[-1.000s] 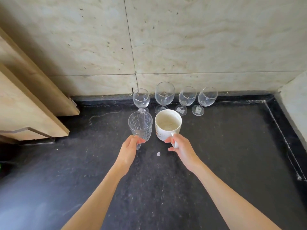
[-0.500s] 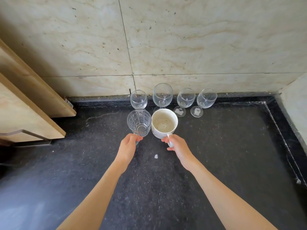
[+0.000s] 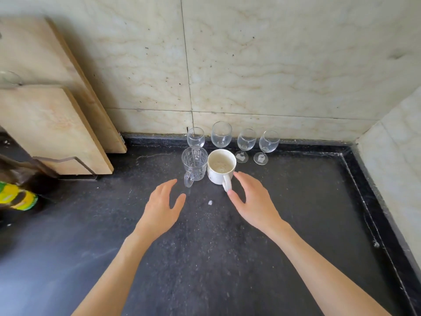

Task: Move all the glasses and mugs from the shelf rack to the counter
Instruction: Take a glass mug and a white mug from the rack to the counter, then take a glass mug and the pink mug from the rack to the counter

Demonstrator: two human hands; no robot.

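A clear patterned glass mug [image 3: 195,164] and a white ceramic mug [image 3: 220,166] stand side by side on the black counter [image 3: 296,213], handles toward me. Behind them, several stemmed wine glasses [image 3: 246,142] line the wall. My left hand [image 3: 163,206] hovers just short of the glass mug's handle, fingers spread, holding nothing. My right hand [image 3: 252,199] is apart from the white mug's handle, thumb tip close to it, fingers open and empty.
The wooden shelf rack [image 3: 52,124] with a metal bracket stands at the left, a glass rim [image 3: 9,78] showing on its upper level. A green and yellow object [image 3: 16,199] lies at the left edge. A white crumb [image 3: 210,202] sits between my hands. A wall corner bounds the right.
Both hands have let go of the mugs' handles and drawn back a little toward me, fingers spreading. The two mugs now stand on the counter. The view tilted up and left.
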